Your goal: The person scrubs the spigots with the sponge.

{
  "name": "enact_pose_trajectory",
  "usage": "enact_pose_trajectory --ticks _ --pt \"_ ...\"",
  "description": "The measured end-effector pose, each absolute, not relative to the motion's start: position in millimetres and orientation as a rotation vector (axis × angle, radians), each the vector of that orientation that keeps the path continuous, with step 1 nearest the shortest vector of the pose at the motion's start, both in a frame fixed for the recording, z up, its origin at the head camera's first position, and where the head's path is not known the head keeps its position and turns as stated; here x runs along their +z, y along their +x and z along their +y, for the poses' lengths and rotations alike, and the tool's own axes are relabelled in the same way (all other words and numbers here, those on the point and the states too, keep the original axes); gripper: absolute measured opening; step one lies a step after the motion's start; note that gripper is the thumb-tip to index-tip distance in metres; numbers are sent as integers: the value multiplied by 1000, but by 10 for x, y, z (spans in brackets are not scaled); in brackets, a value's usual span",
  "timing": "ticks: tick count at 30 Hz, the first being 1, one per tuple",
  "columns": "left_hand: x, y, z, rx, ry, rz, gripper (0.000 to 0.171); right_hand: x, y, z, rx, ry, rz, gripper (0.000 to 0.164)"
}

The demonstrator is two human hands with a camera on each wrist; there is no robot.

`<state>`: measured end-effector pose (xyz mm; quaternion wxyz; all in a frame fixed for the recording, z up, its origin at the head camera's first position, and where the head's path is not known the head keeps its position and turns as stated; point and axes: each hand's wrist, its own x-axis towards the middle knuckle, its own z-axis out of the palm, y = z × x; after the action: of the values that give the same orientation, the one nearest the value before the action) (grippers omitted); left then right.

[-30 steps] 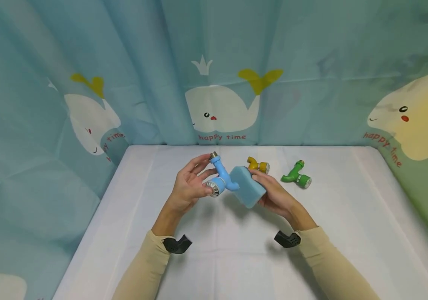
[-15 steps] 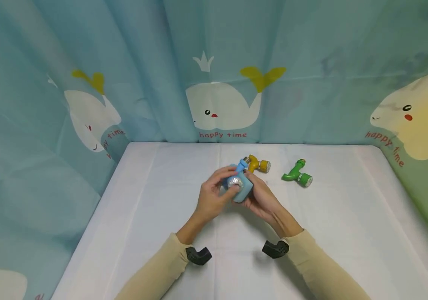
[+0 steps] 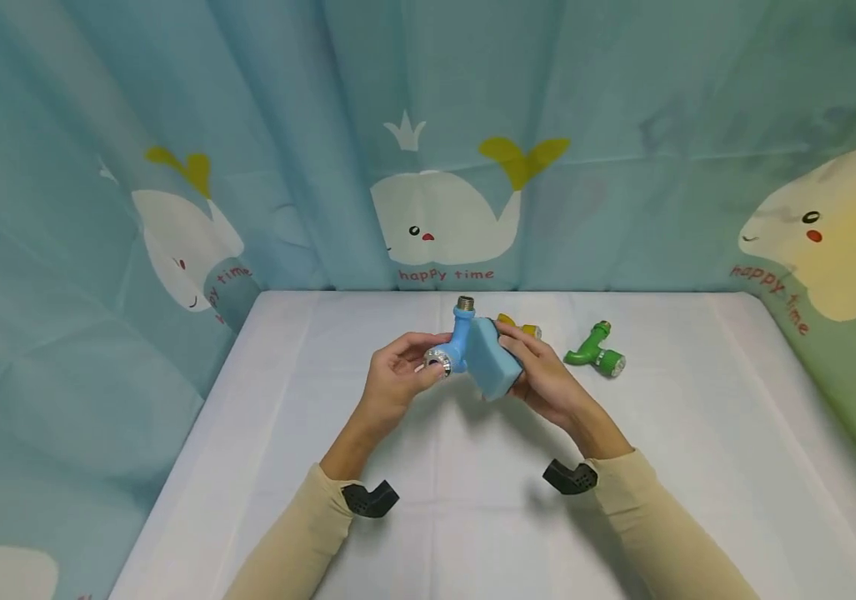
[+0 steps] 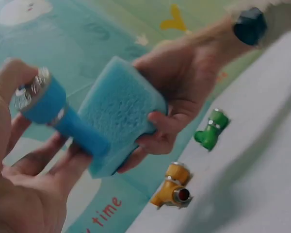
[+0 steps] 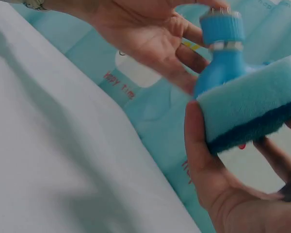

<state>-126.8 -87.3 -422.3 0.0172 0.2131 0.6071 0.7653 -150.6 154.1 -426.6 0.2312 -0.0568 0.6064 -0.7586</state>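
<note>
Held up over the white table is a light blue faucet (image 3: 460, 337) with a brass threaded end pointing up and a silvery knob end. My left hand (image 3: 392, 377) grips it by the knob, thumb on the knob face. My right hand (image 3: 548, 382) holds a blue sponge (image 3: 492, 360) by its edges, its soft face turned to the faucet. In the left wrist view, the sponge (image 4: 121, 107) lies right behind the faucet's body (image 4: 82, 128). A darker scrubbing layer shows along the sponge (image 5: 262, 127) in the right wrist view.
Behind the right hand lies a yellow faucet (image 3: 533, 331), partly hidden. To its right is a green faucet (image 3: 594, 350). The white table (image 3: 443, 533) meets a blue-green curtain (image 3: 307, 167) with whale prints at the back and sides.
The hands came together with the sponge around the faucet, then drew slightly apart. The faucet now stands more upright than a second ago and a little further right, close against the sponge.
</note>
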Motion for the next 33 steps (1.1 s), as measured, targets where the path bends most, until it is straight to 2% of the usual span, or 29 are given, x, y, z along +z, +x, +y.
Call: enact_pose_trajectory --ticks 4,10,15,22,27,33 --pt "-4201 -1280 -861 2430 591 1666 24 -4252 -1493 1560 -2073 -190 1650 60" --pt "-4178 -1295 -881 2558 605 1430 16 -4311 -1436 1531 -2143 -122 1500 62" --pt "-4152 -1309 -909 2595 632 1410 30 -4407 -1324 1489 -2032 -170 1447 59" --pt "-4182 -1331 -944 2583 646 1401 26 -4415 -1311 1527 -2092 -176 1417 63" --pt "-4206 -1323 -957 2585 630 1402 27 -4408 -1286 1618 -1962 -230 1572 55" --pt "-4190 -1342 -949 2606 543 1412 48 -4353 -1264 1628 -2008 -252 1788 58"
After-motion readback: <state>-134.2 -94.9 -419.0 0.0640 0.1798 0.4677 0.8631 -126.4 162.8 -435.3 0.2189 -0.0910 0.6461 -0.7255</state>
